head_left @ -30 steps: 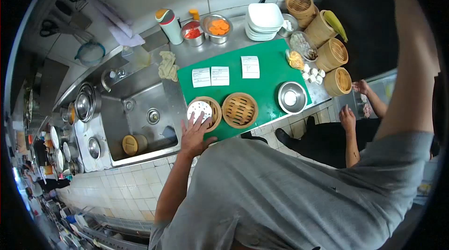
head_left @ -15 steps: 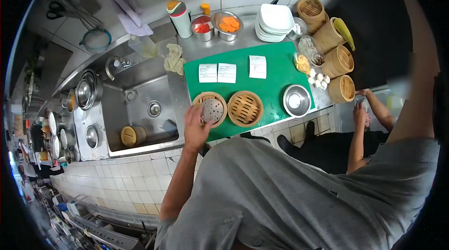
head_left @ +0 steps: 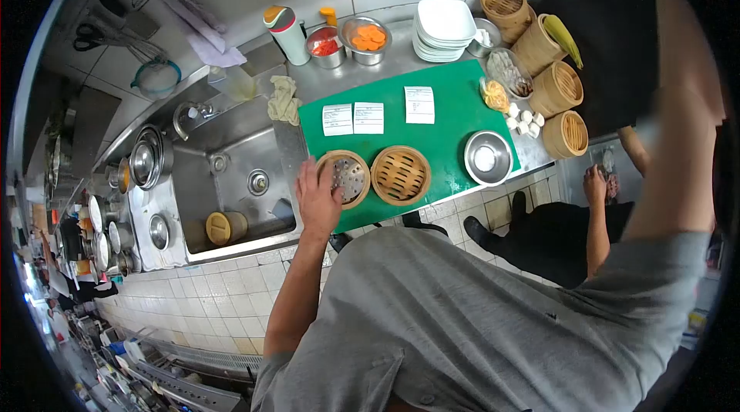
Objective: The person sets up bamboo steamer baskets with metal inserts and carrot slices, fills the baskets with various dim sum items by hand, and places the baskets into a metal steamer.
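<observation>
My left hand [head_left: 318,198] is at the left rim of a round bamboo steamer [head_left: 364,195], its fingers apart and holding nothing. A perforated round liner [head_left: 348,178] lies inside that steamer and looks greyish. Just to the right, a second bamboo steamer [head_left: 401,175] shows its bare slatted base. Both rest on the green board [head_left: 439,134], where three printed slips [head_left: 337,121] lie farther back. A steel bowl [head_left: 489,158] sits near the board's right end. My right arm reaches up along the right side, and its hand is out of view.
Bowls of red pieces [head_left: 325,48] and orange slices [head_left: 368,37], stacked white plates [head_left: 445,23] and more bamboo steamers [head_left: 556,88] line the back and right. The sink [head_left: 231,181] is at left. A co-worker's hands [head_left: 594,184] are at the right.
The perforated liner, white under my left hand before, now lies lower in the left steamer. My left fingers have drawn back toward its left rim. The co-worker's hands have shifted.
</observation>
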Motion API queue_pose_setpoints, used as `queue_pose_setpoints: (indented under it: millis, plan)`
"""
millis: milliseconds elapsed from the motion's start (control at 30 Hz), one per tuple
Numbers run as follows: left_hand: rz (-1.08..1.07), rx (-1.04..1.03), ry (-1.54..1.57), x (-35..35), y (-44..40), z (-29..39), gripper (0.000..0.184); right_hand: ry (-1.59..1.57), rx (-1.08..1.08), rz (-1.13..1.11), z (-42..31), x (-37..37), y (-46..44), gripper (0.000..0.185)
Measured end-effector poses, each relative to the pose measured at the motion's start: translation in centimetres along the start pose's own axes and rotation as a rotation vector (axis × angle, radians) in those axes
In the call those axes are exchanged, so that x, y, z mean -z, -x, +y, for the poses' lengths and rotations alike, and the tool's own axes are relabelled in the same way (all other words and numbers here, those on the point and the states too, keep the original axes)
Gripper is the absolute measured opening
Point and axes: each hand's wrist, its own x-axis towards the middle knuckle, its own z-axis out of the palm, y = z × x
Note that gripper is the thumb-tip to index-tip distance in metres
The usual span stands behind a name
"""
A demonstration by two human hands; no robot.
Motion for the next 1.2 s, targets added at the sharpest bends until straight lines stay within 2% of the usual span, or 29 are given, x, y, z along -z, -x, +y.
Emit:
queue_pose_setpoints:
  millis: [33,100,133,167,200,233,267,300,367,400,433,467,500,533,600,633,667,700,733,767,833,900,933,1000,1033,1133,1200]
  plan:
    - [-0.005,-0.003,0.007,0.1,-0.2,0.7,0.080,-0.114,0.091,0.039,-4.1,1.8,-0.9,0.034]
    - [-0.060,-0.228,0.239,0.0,-0.5,1.8,0.078,-0.345,0.292,0.073,-12.2,2.5,-2.0,0.035]
    - [-0.127,-0.258,0.230,-0.7,-0.5,2.2,0.088,-0.462,0.366,0.061,-15.8,0.8,-2.1,0.035]
    - [-0.126,-0.261,0.230,-0.7,-0.6,2.9,0.088,-0.574,0.410,0.037,-19.1,-2.4,-2.2,0.036]
    - [-0.164,-0.243,0.284,-0.7,-0.7,3.7,0.094,-0.659,0.427,0.012,-22.0,-6.7,-2.1,0.036]
    - [-0.200,-0.226,0.337,-0.7,-0.8,4.2,0.100,-0.752,0.475,0.260,-25.4,-16.4,-1.5,0.025]
    - [-0.221,-0.201,0.353,-1.2,-0.8,4.2,0.109,-0.478,0.386,0.200,-27.3,-24.4,0.1,0.025]
    - [-0.229,-0.215,0.359,-1.1,-0.5,4.2,0.109,-0.308,0.486,0.190,-28.3,-30.7,1.8,0.026]
    - [-0.299,-0.301,0.139,-0.8,-0.9,4.8,0.107,-0.440,0.428,0.121,-28.9,-36.6,7.0,0.029]
    - [-0.361,-0.321,0.139,-0.3,-1.0,5.5,0.093,-0.423,0.378,0.120,-28.0,-36.2,7.8,0.029]
    - [-0.375,-0.365,0.151,-0.5,-1.1,5.8,0.093,-0.553,0.322,0.160,-27.1,-35.3,8.2,0.030]
    - [-0.427,-0.370,0.055,-0.7,-1.0,5.9,0.083,-0.686,0.271,0.204,-26.3,-34.5,8.9,0.032]
    - [-0.467,-0.364,-0.044,-0.9,-1.1,6.2,0.074,-0.536,0.209,0.312,-23.9,-34.0,8.3,0.026]
    - [-0.473,-0.334,-0.027,-0.7,-1.2,6.7,0.063,-0.618,0.088,0.369,-20.1,-34.9,7.4,0.017]
    - [-0.466,-0.344,-0.025,-0.9,-1.3,7.0,0.063,-0.851,-0.487,0.570,-12.4,-33.1,7.3,0.018]
    - [-0.453,-0.338,-0.030,-0.9,-1.2,6.9,0.063,-0.674,-0.729,0.700,-6.4,-34.8,7.9,0.025]
    - [-0.458,-0.327,-0.038,-1.0,-1.2,6.9,0.063,-0.732,-0.885,0.840,-1.5,-33.9,8.7,0.030]
    - [-0.442,-0.331,-0.023,-1.1,-1.2,6.9,0.063,-0.631,-0.994,1.032,4.2,-35.0,9.6,0.032]
    - [-0.424,-0.333,-0.009,-1.1,-1.0,6.8,0.063,-0.608,-1.029,1.122,10.6,-37.2,11.6,0.036]
    - [-0.428,-0.321,-0.017,-1.0,-0.9,6.8,0.063,-1.016,-1.192,1.257,16.0,-38.6,12.5,0.041]
    - [-0.447,-0.296,-0.002,-1.0,-1.1,7.2,0.065,-0.732,-1.400,1.142,19.9,-37.5,13.5,0.051]
    - [-0.441,-0.273,-0.011,-1.2,-0.8,7.1,0.065,-0.516,-1.476,0.904,18.4,-37.4,11.9,0.057]
    - [-0.429,-0.252,-0.014,-1.2,-0.6,6.8,0.066,-0.792,-1.439,0.469,20.4,-39.2,12.8,0.058]
    - [-0.423,-0.211,-0.023,-0.9,-0.3,6.6,0.065,-0.124,-1.319,0.349,24.5,-44.1,13.5,0.044]
    - [-0.426,-0.194,-0.021,-0.8,-0.1,6.4,0.065,-0.082,-1.307,0.306,22.3,-41.6,12.9,0.041]
    - [-0.412,-0.163,-0.006,-0.3,0.6,5.6,0.067,-0.117,-1.147,0.659,15.0,-36.0,13.1,0.039]
    - [-0.404,-0.170,0.027,-0.3,1.0,5.0,0.066,-0.462,-0.922,0.674,6.0,-29.5,12.2,0.028]
